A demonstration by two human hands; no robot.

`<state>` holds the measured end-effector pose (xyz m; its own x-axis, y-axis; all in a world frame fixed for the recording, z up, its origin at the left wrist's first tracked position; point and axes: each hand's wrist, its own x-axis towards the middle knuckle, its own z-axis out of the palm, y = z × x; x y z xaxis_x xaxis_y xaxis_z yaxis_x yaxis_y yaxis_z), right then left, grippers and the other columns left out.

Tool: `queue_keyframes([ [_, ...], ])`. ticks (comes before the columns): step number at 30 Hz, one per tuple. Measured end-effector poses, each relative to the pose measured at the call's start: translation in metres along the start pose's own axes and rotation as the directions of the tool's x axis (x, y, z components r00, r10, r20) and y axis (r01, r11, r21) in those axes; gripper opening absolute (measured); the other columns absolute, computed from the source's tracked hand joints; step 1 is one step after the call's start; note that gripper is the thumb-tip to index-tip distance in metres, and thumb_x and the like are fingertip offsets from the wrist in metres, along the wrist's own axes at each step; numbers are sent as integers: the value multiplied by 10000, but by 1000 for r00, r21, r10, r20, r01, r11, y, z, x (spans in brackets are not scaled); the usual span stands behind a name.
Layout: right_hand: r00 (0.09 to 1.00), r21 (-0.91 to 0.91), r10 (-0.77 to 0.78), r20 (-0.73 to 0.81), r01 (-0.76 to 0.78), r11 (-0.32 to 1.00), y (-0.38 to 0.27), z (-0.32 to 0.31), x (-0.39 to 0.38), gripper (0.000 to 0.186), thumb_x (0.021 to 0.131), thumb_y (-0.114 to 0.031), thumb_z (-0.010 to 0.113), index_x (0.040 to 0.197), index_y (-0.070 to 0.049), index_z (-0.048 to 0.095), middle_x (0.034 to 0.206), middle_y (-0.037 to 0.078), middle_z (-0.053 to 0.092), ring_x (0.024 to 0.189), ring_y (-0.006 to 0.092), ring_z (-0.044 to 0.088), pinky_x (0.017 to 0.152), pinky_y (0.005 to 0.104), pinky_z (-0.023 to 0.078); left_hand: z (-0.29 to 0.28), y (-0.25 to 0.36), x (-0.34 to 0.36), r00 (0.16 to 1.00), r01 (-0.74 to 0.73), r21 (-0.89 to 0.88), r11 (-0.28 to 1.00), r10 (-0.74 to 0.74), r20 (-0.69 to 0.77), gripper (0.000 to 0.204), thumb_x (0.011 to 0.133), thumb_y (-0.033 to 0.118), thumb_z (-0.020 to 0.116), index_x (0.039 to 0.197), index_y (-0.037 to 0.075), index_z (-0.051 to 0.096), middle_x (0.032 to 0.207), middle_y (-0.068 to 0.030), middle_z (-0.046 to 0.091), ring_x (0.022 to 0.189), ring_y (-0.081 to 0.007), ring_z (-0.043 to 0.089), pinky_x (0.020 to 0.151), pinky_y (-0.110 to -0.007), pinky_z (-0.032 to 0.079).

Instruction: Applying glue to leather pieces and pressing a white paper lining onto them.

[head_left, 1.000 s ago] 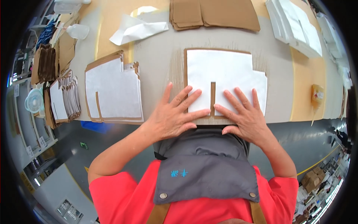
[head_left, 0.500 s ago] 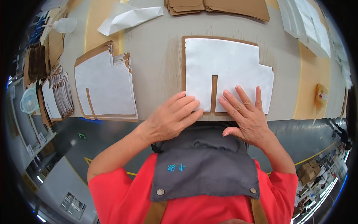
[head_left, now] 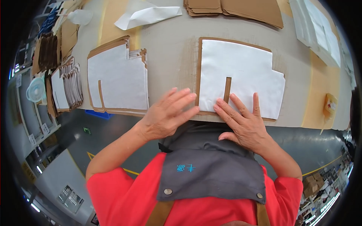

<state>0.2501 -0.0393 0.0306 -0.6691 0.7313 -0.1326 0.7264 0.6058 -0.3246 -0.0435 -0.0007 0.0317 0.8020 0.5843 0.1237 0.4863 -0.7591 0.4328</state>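
Note:
A white sheet with a narrow slot lies on a slightly larger brown board, which shows around its edges and through the slot, at the table's front. My right hand rests open on the sheet's lower part, fingers spread beside and over the slot's lower end. My left hand is open, fingers extended and a little blurred, at the board's lower-left corner; whether it touches cannot be told. To the left lies a stack of similar white-and-brown pieces, with fanned smaller pieces beyond it.
The table holds brown boards and a crumpled white sheet at the back, white stacks at right, a yellow container at far right, and a squeeze bottle and dark stacks at left.
My left hand moved off the white sheet's lower-left part leftward, fingers lifting and blurring. My right hand slid slightly left toward the slot. The camera view shifted a little.

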Motion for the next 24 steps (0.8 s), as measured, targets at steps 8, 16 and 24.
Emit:
queue_keyframes([
  [8,999,-4,20,-50,-20,1000,11,-15,7,821,858,-717,372,1491,-195,411,1570,-30,338,1493,228,202,1164,653,-23,4,16,30,919,327,-17,945,-322,-227,503,803,-43,583,1289,78,623,1419,-144,481,1342,-346,454,1132,-498,314],
  [16,939,30,297,-172,-296,955,47,-27,46,940,873,-761,306,1540,-99,291,1619,64,228,1508,268,147,1174,582,-27,42,9,132,875,379,18,925,-352,-332,599,929,183,548,1462,-34,382,1535,-190,361,1458,-323,292,1193,-511,148],
  [24,860,-115,465,-209,-494,862,78,-5,41,928,880,-708,418,1560,-107,223,1627,55,206,1509,211,152,1184,563,-36,55,-12,113,841,529,112,841,-502,-200,727,969,373,500,1521,-28,248,1615,-177,184,1509,-286,136,1177,-586,7],
])
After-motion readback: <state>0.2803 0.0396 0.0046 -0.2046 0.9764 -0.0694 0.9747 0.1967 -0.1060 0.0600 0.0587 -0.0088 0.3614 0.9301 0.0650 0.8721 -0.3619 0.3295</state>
